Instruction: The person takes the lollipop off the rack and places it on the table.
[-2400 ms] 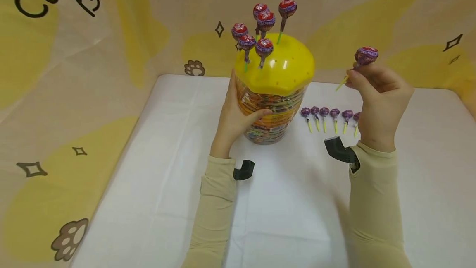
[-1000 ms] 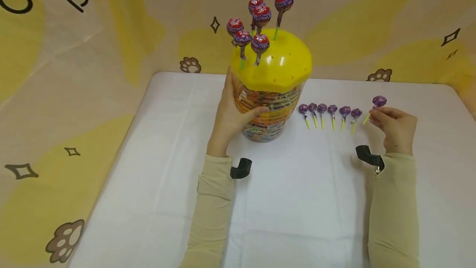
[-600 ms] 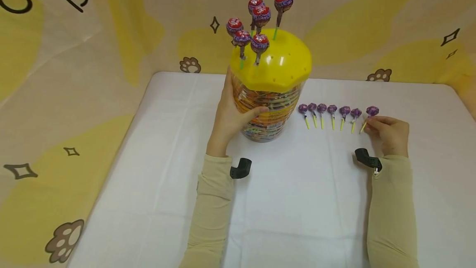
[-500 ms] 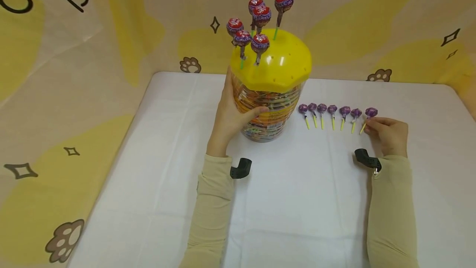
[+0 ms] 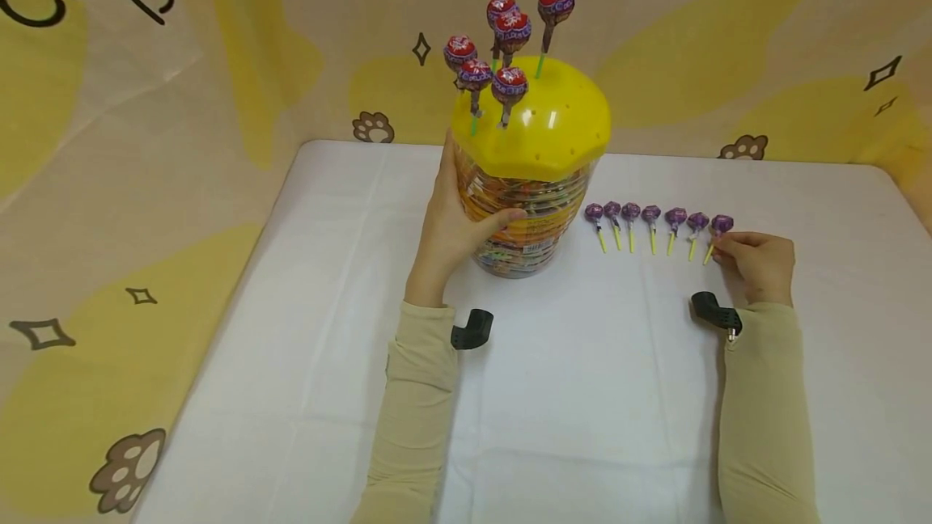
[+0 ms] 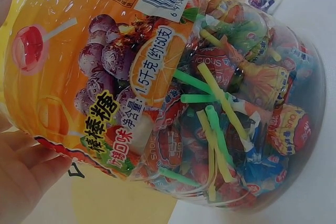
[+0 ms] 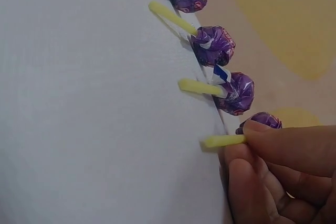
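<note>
My left hand (image 5: 453, 225) grips the side of a clear plastic jar (image 5: 510, 261) filled with wrapped lollipops, its thumb across the front. The jar has a yellow domed lid (image 5: 561, 116) with small holes. Several red-and-purple lollipops (image 5: 510, 86) stand upright in the lid, on its left and back part. On the table, my right hand (image 5: 760, 261) pinches a purple lollipop (image 5: 722, 224) with a yellow stick, at the right end of a row. In the right wrist view, thumb and finger hold that lollipop (image 7: 262, 120) just below its head.
Several purple lollipops (image 5: 651, 215) lie side by side right of the jar, sticks toward me. The white table (image 5: 568, 411) meets a patterned beige-and-yellow cloth (image 5: 699, 39) at its back and left. A black wrist camera mount (image 5: 473, 330) sits on each sleeve.
The right hand has come down from above the table with its lollipop and slid it left to the row's right end. My left hand stays on the jar.
</note>
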`<state>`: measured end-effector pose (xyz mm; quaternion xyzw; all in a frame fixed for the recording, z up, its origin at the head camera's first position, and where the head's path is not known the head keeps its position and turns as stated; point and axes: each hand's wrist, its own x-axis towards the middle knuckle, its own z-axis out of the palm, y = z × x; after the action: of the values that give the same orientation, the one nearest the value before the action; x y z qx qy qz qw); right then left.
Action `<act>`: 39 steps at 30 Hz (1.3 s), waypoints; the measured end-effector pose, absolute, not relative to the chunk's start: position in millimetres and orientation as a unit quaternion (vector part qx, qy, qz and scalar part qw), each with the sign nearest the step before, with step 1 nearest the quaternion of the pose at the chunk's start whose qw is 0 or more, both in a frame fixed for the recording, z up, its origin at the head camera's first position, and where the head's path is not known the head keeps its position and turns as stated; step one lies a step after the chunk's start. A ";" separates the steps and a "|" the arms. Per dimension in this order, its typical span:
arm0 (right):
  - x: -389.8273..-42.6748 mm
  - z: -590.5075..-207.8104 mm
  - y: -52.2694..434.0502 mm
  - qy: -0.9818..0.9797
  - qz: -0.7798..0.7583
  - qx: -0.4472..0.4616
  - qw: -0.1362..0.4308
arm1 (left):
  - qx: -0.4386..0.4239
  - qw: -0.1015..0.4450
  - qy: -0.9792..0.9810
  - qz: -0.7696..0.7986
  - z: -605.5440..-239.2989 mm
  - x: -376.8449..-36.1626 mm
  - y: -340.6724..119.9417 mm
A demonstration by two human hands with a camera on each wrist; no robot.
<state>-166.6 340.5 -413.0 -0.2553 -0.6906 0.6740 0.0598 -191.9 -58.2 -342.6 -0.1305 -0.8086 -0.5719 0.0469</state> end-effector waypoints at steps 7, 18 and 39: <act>-167.5 -409.0 337.4 -0.738 0.615 -0.275 0.047 | -0.138 0.052 -0.805 -0.575 -343.5 -191.9 -58.1; -168.1 -410.5 339.1 -0.821 0.501 -0.274 0.028 | -0.144 0.056 -0.799 -0.581 -343.4 -191.7 -57.5; -164.2 -380.5 324.3 -0.757 0.593 -0.238 0.136 | -0.136 0.055 -0.812 -0.564 -343.1 -190.7 -58.4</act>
<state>-164.2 324.3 -380.5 -0.2381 -0.7572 0.5929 0.1360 -190.7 -58.4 -343.1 -0.1360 -0.8123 -0.5645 0.0546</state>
